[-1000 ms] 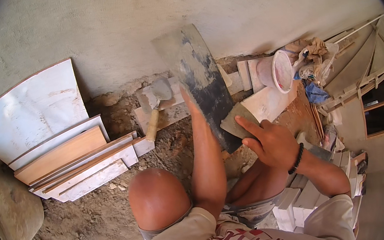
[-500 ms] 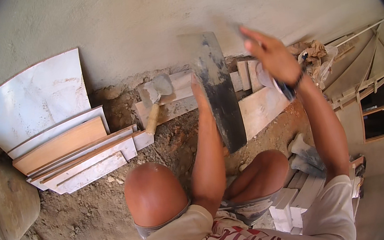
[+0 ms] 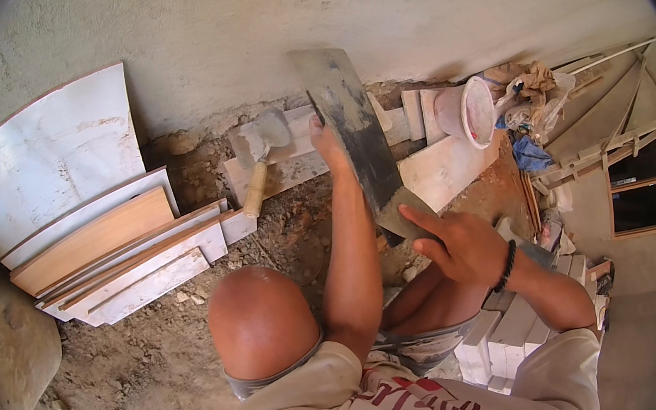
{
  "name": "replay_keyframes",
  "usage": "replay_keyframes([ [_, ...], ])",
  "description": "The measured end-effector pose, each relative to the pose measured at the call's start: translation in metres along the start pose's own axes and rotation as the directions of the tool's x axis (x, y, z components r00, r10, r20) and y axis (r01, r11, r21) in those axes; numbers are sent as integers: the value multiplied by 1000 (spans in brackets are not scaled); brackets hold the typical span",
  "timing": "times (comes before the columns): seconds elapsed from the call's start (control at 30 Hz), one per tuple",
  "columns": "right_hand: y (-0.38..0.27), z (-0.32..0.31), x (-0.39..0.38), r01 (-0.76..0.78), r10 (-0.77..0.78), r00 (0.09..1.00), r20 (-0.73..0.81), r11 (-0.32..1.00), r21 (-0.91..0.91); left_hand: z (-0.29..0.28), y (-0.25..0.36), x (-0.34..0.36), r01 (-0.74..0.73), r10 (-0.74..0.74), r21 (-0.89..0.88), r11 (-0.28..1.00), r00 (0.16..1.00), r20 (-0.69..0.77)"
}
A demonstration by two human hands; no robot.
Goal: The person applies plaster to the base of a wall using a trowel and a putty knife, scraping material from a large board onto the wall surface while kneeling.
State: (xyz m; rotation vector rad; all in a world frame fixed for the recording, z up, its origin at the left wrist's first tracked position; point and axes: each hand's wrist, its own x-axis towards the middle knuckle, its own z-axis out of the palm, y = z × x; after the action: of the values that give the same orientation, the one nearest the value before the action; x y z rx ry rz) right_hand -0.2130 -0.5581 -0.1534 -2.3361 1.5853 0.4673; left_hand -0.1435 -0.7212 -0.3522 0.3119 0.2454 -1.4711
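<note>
My left hand (image 3: 328,144) grips a long dark board (image 3: 360,137) by its left edge; grey mortar smears its face. The board slants from near the wall down toward my knees. At its near end, a flat grey blade (image 3: 407,215) lies against the board. My right hand (image 3: 464,245) closes on this blade, index finger stretched along it and thumb below; its handle, if any, is hidden. Left of my left hand, a trowel (image 3: 259,179) with a wooden handle and mortar-coated blade rests on a pale plank (image 3: 294,174).
A plastered wall (image 3: 212,37) stands ahead. White and brown panels (image 3: 53,160) lean at left beside a large bucket (image 3: 17,349). At right are a pale bucket (image 3: 476,113), crumpled bags (image 3: 538,91) and stacked pale blocks (image 3: 506,339). The ground (image 3: 150,372) is rough earth.
My right hand has come down from the wall to the board's near end, bringing the blade onto it. The board has tilted and shifted slightly left, still in my left hand.
</note>
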Motion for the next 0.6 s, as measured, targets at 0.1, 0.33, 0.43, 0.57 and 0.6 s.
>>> replay_keyframes([
  [0.1, -6, -12, 17, 59, -65, 997, 49, 993, 102, -15, 8, 27, -33, 40, 158, 987, 998, -44],
  [0.33, -9, -32, 55, 0, 26, 990, -141, 983, 184, 6, 6, -1, -306, 310, 412, 858, 949, 59],
  [0.43, 10, -43, 84, 170, -149, 961, -232, 983, 72, 8, 2, 0, -370, 388, 454, 810, 920, 57],
  [0.57, 7, -63, 104, 65, -58, 997, -43, 976, 206, 22, 20, -15, -227, 228, 171, 959, 974, 13],
  [0.6, 9, -66, 104, 18, -6, 998, -61, 980, 198, 30, 21, -25, -181, 180, 129, 975, 983, 23],
])
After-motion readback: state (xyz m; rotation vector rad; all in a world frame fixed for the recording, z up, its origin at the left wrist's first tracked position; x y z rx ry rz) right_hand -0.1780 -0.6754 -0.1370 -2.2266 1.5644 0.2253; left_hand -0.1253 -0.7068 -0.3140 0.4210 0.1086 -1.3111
